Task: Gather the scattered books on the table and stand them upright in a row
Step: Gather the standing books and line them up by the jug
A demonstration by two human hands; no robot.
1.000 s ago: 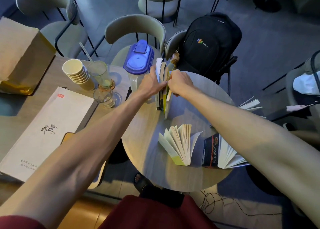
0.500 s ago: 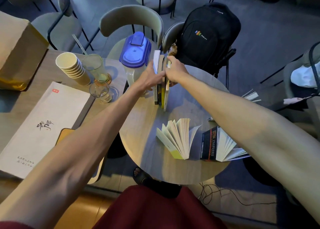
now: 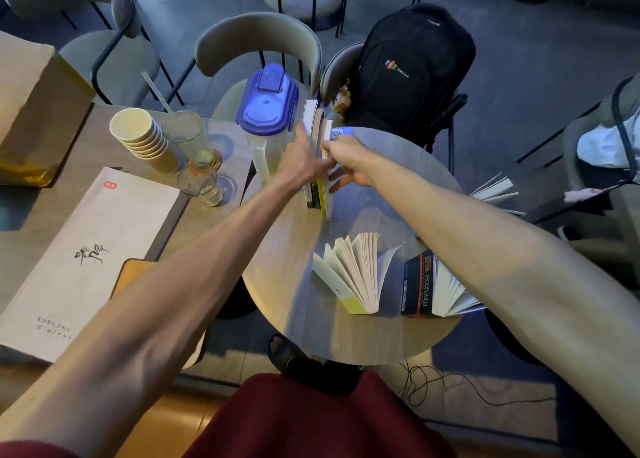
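A row of upright books [image 3: 317, 194] stands at the far left of the round table [image 3: 298, 298], next to the jug. My left hand [image 3: 304, 161] presses flat against the row's left side. From the right, my right hand [image 3: 349, 159] closes its fingers on the outermost book. Nearer to me, a yellow-covered book [image 3: 353, 277] stands fanned open. A dark-covered book [image 3: 417, 284] beside it is also fanned open, partly hidden under my right forearm. Another open book [image 3: 495, 191] pokes out past the table's right edge.
A plastic jug with a blue lid [image 3: 266, 111] stands just left of the row. On the adjoining table are stacked paper cups [image 3: 142, 135], two glasses [image 3: 201, 184], a large white menu [image 3: 79, 260] and a brown box [image 3: 31, 111]. A black backpack [image 3: 412, 69] sits on a chair behind.
Both hands have stayed clamped on the upright row. My right hand has slid slightly down the row's right side. The camera has tilted a little.
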